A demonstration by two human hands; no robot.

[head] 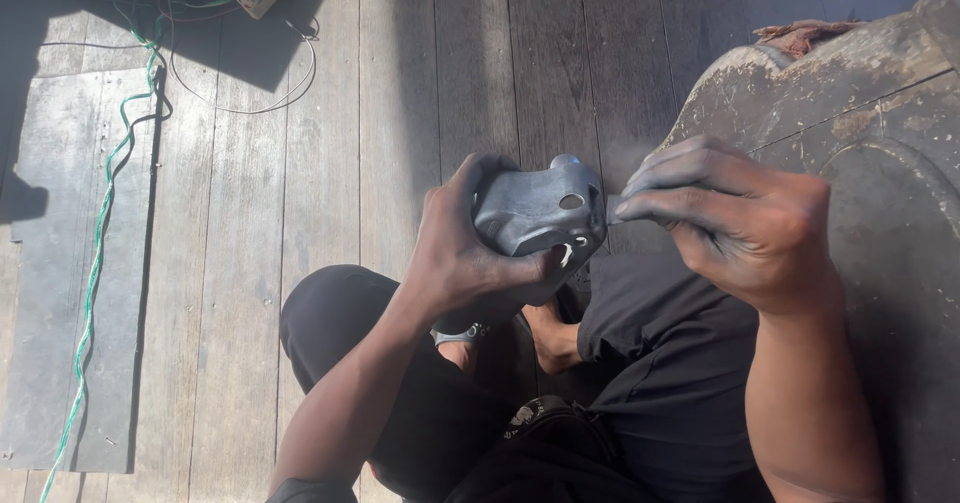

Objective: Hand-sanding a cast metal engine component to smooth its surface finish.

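A: What is being held over the lap?

B: A grey metal casting (540, 218), rounded and pierced with a small oval hole, is clasped in the left hand (465, 253). The grip there is pressed together around the casting's left side, thumb wrapped under its lower edge.

A: And to the right of the casting?

B: The right hand (730, 218) is set just beside it. Its fingers are pinched together on a small grey strip (612, 208), perhaps abrasive paper or a slim file, whose tip touches the casting's right edge. Fine dust can be seen above that contact.

A: So which step is judged to be in hand?

B: Smoothing of the casting's right edge, it would seem; both hands are coated in grey dust.

A: What would the next move call for?

B: Probably a firm hold on the casting and short, controlled strokes along the same edge, with the piece turned as each patch is finished.

A: Anything else near the casting?

B: Right of it a worn wooden drum-like object (860, 113) is seen; far to its left, a green cable (100, 223) lies on the plank floor (400, 83).
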